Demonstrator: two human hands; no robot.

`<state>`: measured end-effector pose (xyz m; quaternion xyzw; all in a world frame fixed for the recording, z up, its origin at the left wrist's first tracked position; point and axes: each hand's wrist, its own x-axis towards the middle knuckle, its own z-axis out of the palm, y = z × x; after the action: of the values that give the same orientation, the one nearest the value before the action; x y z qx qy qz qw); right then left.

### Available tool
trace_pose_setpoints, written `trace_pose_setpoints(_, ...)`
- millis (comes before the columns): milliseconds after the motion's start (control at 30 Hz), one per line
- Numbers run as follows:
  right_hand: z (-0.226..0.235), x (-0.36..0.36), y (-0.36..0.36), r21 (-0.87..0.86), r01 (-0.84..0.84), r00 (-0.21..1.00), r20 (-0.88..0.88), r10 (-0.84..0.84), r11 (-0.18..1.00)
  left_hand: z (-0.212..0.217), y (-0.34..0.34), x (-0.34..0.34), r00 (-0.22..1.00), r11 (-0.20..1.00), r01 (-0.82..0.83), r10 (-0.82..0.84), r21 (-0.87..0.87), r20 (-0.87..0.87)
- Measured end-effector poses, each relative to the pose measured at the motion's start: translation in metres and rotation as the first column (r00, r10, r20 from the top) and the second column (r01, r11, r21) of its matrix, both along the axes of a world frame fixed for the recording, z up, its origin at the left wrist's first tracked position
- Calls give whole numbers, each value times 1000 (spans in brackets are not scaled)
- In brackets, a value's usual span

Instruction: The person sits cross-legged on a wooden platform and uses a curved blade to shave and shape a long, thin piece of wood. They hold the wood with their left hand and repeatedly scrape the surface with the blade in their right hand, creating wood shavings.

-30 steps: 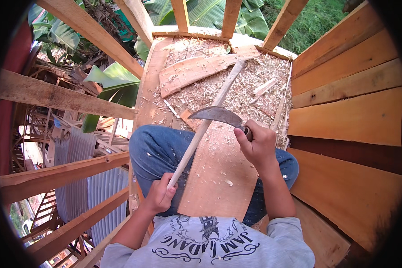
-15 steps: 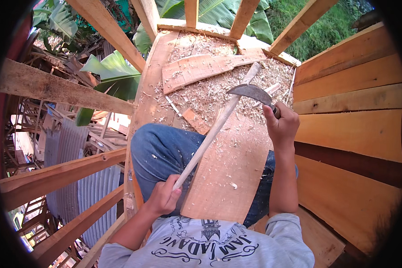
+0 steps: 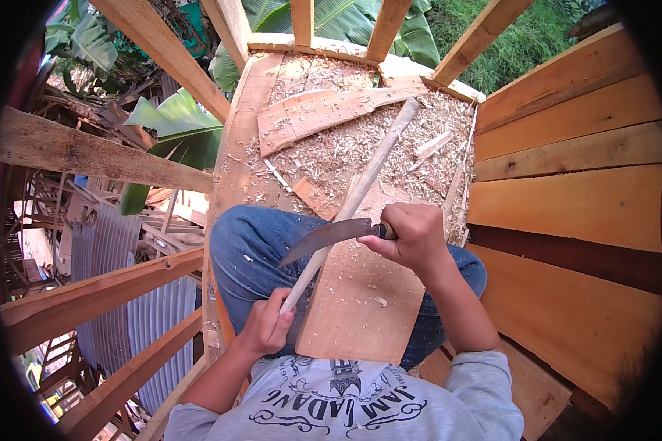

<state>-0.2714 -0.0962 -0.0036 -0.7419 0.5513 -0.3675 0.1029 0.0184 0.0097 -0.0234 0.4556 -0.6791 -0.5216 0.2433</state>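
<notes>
My left hand (image 3: 268,323) is closed round the near end of a long pale wooden stick (image 3: 375,162), which slants away to the far right. In my right hand (image 3: 413,234) is the dark handle of a curved knife (image 3: 327,237). Its broad blade lies across the stick at about mid-length, the tip pointing left over my jeans-clad knee (image 3: 246,239). A wide flat board (image 3: 371,294) rests between my legs, under the stick. Whether the edge bites into the wood cannot be made out.
Wood shavings (image 3: 331,169) cover the plank floor ahead. A shaped board (image 3: 324,117), a small wood block (image 3: 314,197) and a split offcut (image 3: 434,145) lie among them. Wooden rails (image 3: 110,283) stand at left, a plank wall (image 3: 566,202) at right. Beyond the rails is corrugated sheet (image 3: 162,323).
The knife has come from near the stick's far end back toward me, to about its middle, its blade now pointing left and nearer. My left hand has hardly moved.
</notes>
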Motion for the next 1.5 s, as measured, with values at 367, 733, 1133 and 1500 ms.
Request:
trace_pose_setpoints(367,-9,-28,-23,238,236,929,230,-291,942,0,-3,-5,1000,999,-2,2,32,-5)
trace_pose_setpoints(733,-6,6,-3,-24,-187,980,-70,185,982,-4,0,0,1000,1000,-1,0,-14,-20)
trace_pose_setpoints(1133,-15,-30,-43,167,232,944,200,-263,958,1,-7,-5,1000,1000,7,-7,25,13)
trace_pose_setpoints(1500,-18,-2,-24,-94,-250,968,-56,246,964,-1,-2,-2,1000,1000,-15,14,13,2)
